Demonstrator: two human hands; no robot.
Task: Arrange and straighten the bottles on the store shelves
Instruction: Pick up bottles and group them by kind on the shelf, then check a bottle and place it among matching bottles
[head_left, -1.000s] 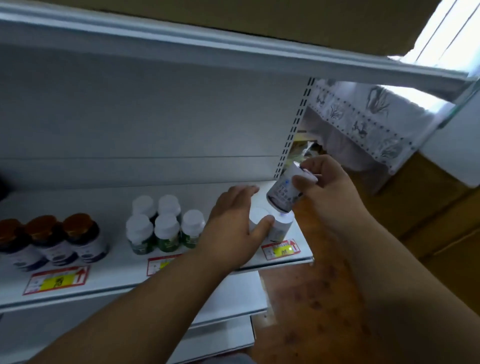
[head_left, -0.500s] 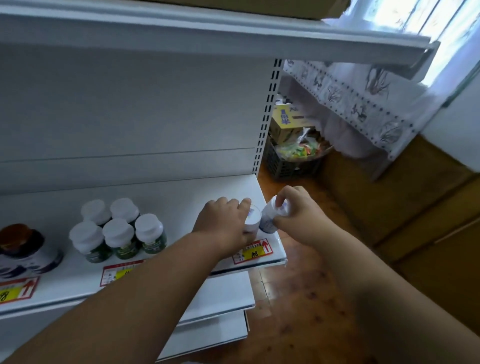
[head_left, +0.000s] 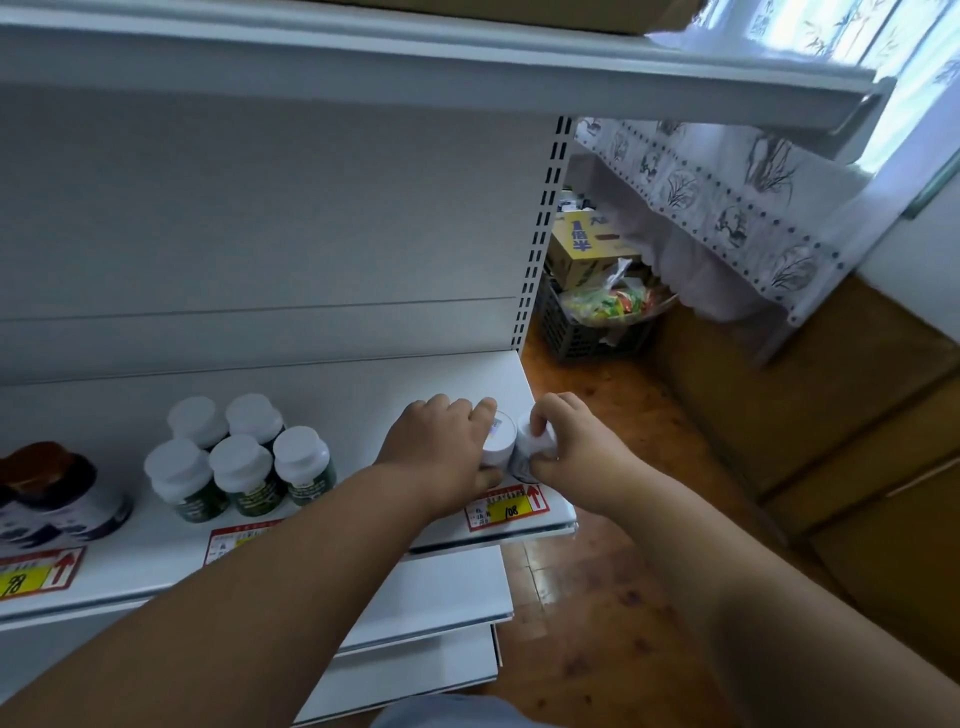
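Two white-capped bottles stand touching at the right front corner of the white shelf (head_left: 332, 384); left hand (head_left: 441, 452) wraps the left bottle (head_left: 500, 441), right hand (head_left: 566, 447) pinches the right bottle (head_left: 532, 449) by its cap; price tag (head_left: 506, 506) below reads "108"; five green-labelled bottles (head_left: 244, 457) clustered further left; far-left tag (head_left: 31, 574) reads "98"; bottle labels illegible.
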